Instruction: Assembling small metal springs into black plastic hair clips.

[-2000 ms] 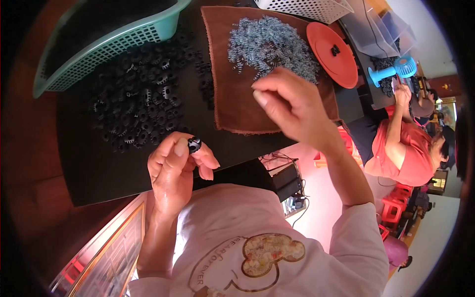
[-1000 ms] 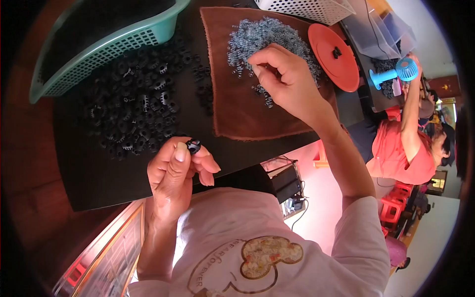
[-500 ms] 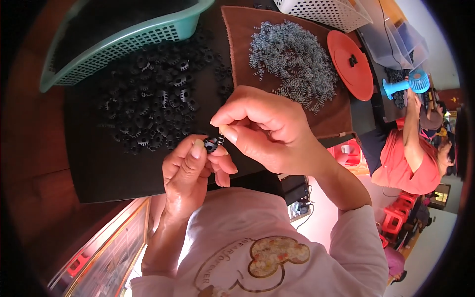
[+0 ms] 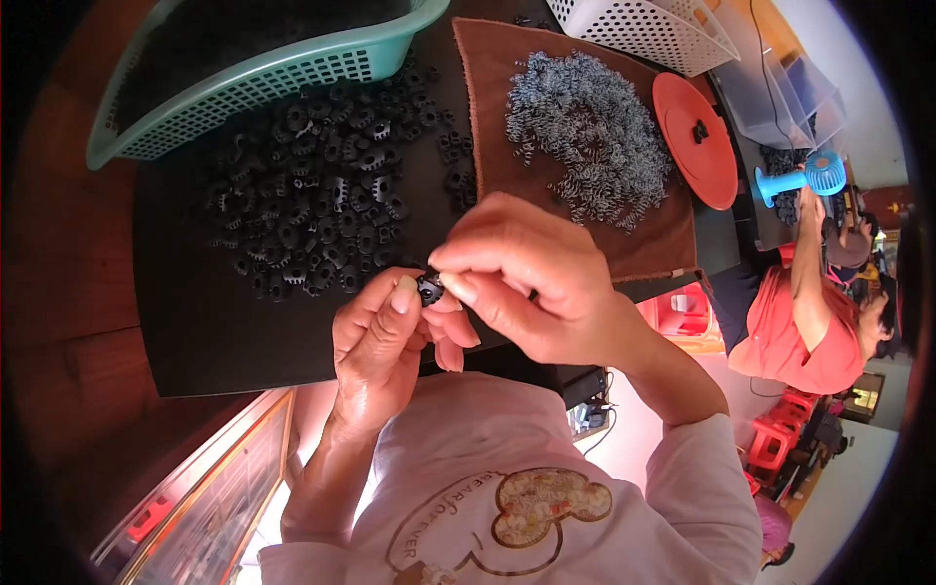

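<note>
My left hand (image 4: 375,341) pinches a small black toothed claw clip piece (image 4: 430,289) between thumb and forefinger, its other fingers curled behind. My right hand (image 4: 531,283) comes in from the right, thumb and forefinger closed at the clip piece's upper edge. A small metal spring is pinched there, mostly covered by the fingertips. Beyond my left hand lies a heap of similar black clip pieces (image 4: 317,210). A pile of loose metal springs (image 4: 590,136) is spread on a brown cloth (image 4: 492,93) past my right hand.
A green perforated basket (image 4: 283,60) stands at the far left, with a white one (image 4: 648,37) at the far right. A red lid (image 4: 687,161) bears small black pieces. To the right, a person in a red shirt (image 4: 795,331) sits near a blue fan (image 4: 824,174).
My right fingertips have come in against the clip piece, bringing the spring onto it. Both hands have shifted slightly right, while the table's contents appear a little shifted in the view.
</note>
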A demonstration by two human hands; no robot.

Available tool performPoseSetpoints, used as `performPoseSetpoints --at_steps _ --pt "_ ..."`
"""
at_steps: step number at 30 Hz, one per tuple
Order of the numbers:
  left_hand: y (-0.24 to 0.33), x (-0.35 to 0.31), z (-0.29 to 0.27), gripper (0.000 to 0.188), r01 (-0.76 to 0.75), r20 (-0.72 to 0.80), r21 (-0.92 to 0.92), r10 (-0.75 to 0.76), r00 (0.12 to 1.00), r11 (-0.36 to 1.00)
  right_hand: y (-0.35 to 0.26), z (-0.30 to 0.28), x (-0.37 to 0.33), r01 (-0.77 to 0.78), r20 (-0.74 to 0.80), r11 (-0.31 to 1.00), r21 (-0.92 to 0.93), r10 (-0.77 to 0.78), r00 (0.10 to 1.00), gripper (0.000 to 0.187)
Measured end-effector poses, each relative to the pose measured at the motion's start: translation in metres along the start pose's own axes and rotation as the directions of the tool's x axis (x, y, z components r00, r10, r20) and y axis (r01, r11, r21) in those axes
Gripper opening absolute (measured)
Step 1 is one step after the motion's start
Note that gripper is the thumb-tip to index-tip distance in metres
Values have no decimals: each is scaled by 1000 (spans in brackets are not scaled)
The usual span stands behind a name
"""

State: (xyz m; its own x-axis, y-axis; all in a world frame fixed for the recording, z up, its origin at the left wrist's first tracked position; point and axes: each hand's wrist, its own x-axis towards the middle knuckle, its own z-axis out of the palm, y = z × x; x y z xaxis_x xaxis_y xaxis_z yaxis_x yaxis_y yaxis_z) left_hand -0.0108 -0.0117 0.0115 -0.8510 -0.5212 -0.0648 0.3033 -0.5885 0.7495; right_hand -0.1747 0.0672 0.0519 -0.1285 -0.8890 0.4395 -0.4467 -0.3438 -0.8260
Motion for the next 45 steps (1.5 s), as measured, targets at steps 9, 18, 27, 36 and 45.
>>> performPoseSetpoints --at_steps 9,18,27,36,45 --pt "-4 -2 0 33 -64 10 66 63 998 996 -6 3 -7 88 10 991 -104 -87 996 16" --pt "-2 -5 1 33 -20 -25 121 23 999 992 29 -32 33 84 20 906 -414 -84 996 11" --pt "-1 -3 -1 30 -24 10 146 23 1000 989 65 -29 63 159 250 615 -772 64 966 5" --pt "-4 -3 -5 30 -53 40 162 47 998 985 56 -20 67 80 224 706 -704 114 968 11" --pt "-1 -4 -2 30 -19 6 167 18 1000 986 54 -12 76 91 294 587 -804 261 919 8"
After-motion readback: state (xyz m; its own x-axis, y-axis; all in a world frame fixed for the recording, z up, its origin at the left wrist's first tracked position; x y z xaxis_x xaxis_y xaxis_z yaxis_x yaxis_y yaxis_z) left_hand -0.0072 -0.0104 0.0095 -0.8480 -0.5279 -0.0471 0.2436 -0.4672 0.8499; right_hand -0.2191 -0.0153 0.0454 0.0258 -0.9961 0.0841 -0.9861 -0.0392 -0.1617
